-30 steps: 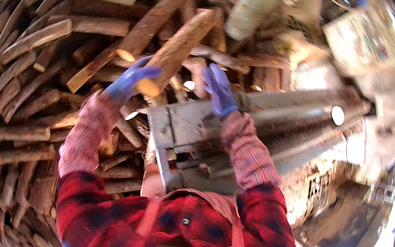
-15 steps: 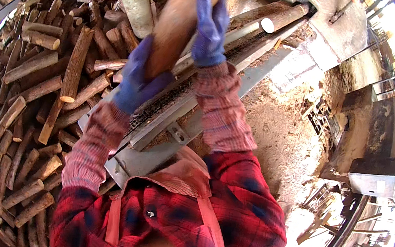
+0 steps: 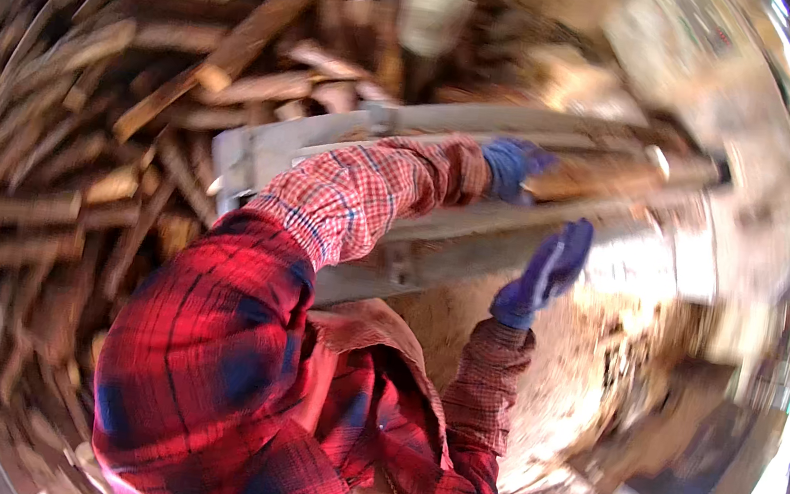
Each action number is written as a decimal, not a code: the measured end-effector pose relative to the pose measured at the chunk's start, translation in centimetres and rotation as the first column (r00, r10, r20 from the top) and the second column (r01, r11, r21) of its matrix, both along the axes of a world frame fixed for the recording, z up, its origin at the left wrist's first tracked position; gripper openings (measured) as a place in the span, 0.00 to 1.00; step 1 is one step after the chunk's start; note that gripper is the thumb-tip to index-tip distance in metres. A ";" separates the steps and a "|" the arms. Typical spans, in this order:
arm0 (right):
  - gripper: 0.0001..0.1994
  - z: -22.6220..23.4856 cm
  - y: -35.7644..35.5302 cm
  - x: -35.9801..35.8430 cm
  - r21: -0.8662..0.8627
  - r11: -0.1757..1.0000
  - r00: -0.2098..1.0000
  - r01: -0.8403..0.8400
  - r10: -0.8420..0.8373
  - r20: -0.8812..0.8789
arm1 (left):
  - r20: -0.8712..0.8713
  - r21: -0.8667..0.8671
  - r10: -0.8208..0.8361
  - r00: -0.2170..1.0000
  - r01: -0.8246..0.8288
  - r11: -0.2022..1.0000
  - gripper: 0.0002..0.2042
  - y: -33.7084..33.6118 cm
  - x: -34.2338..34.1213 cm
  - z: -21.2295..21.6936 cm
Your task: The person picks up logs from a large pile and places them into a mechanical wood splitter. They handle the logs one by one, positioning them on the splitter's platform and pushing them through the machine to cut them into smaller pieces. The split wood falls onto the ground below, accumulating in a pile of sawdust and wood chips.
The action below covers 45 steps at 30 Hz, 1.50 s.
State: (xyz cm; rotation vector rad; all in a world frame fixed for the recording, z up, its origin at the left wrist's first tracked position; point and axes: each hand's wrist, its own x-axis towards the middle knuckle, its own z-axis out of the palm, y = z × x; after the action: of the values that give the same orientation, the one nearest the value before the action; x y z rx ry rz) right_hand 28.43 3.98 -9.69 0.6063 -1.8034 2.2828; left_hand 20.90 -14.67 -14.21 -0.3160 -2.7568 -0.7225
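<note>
— Log (image 3: 596, 179) on the grey metal trough (image 3: 439, 223), then: how should it be handled from here?

— I'd judge it wants to lie flat along the trough, lengthwise, not riding up on a rim. Press down and steer with the left hand (image 3: 512, 166), and keep both hands on the near end of the log.

— And the fingers?

— The picture is blurred. The left hand, in a blue glove, lies on the near end of the log; its fingers seem curled over it, but I cannot tell how tightly. The right hand (image 3: 543, 273), also gloved, hangs just below the trough's near rim, fingers straight and together, holding nothing.

— What's around the trough?

— The woodpile (image 3: 74, 161) lies left of it, sawdust-covered ground (image 3: 559, 371) below.
</note>
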 end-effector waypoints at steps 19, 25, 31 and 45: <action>0.18 -12.6 -36.4 3.1 0.900 -0.189 0.499 -0.392 0.779 0.381 | 0.164 -0.765 0.978 -0.127 -0.642 0.045 0.43 -56.8 51.6 -22.8; 0.15 -11.2 -36.9 3.4 0.886 -0.222 0.468 -0.407 0.782 0.411 | 0.357 -0.709 0.928 -0.105 -0.678 0.196 0.19 -60.7 53.1 -21.6; 0.20 -11.2 -36.7 3.5 0.911 -0.142 0.534 -0.387 0.771 0.347 | 0.538 -0.665 0.835 -0.114 -0.666 0.338 0.29 -53.3 45.2 -12.5; 0.26 -3.9 -29.9 11.7 -0.480 0.163 -0.099 -0.862 0.874 0.475 | 0.629 0.530 0.604 0.490 -0.839 0.128 0.34 -21.5 47.0 9.9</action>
State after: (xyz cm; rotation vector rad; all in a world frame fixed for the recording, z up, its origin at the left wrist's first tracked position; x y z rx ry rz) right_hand 40.12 -25.88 -13.61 1.5104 -1.8068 3.9174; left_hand 67.95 -36.20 -4.35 1.3749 -1.9135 -1.6020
